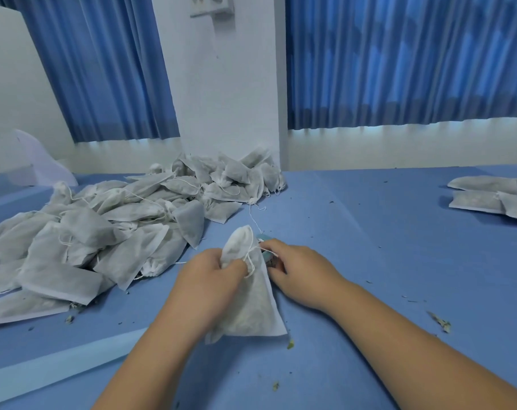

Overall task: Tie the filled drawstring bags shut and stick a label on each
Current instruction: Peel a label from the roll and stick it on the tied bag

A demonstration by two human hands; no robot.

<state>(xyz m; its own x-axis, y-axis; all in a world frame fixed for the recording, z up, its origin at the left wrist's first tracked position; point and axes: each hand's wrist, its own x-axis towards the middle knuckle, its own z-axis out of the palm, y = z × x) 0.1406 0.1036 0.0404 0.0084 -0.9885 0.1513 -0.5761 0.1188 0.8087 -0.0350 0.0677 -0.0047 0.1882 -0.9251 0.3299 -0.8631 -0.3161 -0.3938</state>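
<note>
Our left hand (211, 272) grips the neck of the bag (248, 303), our right hand (298, 270) pinches its drawstring (252, 253); a teal thing (265, 256) behind the bag is mostly hidden.

Daylight filtered through blue curtains (399, 69), washing the bench (399, 261) below them in cool, even light with faint shadows; a bright strip glowed under the curtains' hems, and the wide lens bowed the edges.
</note>
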